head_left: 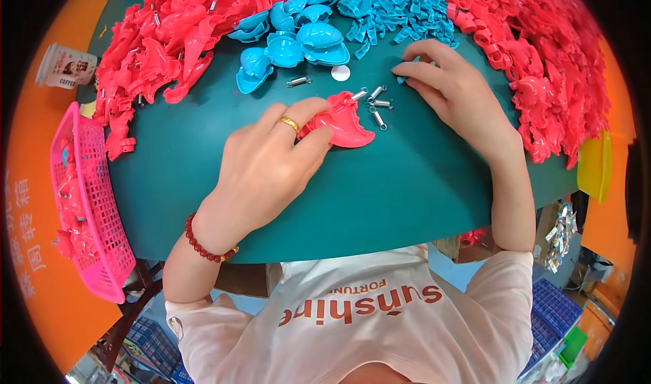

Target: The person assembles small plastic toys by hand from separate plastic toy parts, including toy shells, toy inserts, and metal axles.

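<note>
My left hand (261,159) is closed on a curved red plastic part (347,128), gripping its left side just above the table. A small metal spring (359,95) shows at the upper tip of that part; whether it is attached I cannot tell. To the right of it lie several loose springs (379,119). My right hand (461,92) is pinching a small blue plastic piece (401,80), mostly covered by the fingers, near the pile of small blue pieces (400,11). Another spring (298,82) and a white disc (340,73) lie beyond my left hand.
Red plastic parts are heaped at the far left (163,52) and along the right (542,58) of the green table (380,194). Blue shell-shaped parts (285,48) lie between them. A pink basket (102,208) of red parts and a paper cup (66,66) stand at left.
</note>
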`<state>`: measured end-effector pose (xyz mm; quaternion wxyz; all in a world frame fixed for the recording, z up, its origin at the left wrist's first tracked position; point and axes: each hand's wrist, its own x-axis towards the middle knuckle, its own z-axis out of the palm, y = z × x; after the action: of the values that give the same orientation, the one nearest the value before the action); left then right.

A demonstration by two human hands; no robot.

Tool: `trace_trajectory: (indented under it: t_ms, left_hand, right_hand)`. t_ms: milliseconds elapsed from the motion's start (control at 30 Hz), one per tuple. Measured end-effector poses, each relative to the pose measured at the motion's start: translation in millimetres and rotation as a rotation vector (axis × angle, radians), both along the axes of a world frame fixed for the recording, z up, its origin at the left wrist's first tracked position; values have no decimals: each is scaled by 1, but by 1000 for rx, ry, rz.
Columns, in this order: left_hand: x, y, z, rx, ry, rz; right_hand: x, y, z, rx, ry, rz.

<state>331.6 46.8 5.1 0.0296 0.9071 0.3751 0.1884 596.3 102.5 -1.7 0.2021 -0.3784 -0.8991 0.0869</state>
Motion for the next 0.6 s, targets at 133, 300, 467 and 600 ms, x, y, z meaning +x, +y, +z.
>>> trace_trajectory:
  t_ms: [133, 300, 467, 600]
  left_hand:
    - [0, 1, -10, 78, -142, -30]
    - [4, -7, -14, 216, -256, -47]
    - [12, -11, -14, 259, -253, -85]
    - [11, -12, -13, 210, -293, -97]
  right_hand:
    - [0, -1, 4, 80, -46, -66]
    - [-38, -23, 14, -198, 482, -154]
    - [-49, -26, 7, 118, 478, -16]
    - [-51, -26, 7, 211, 454, -9]
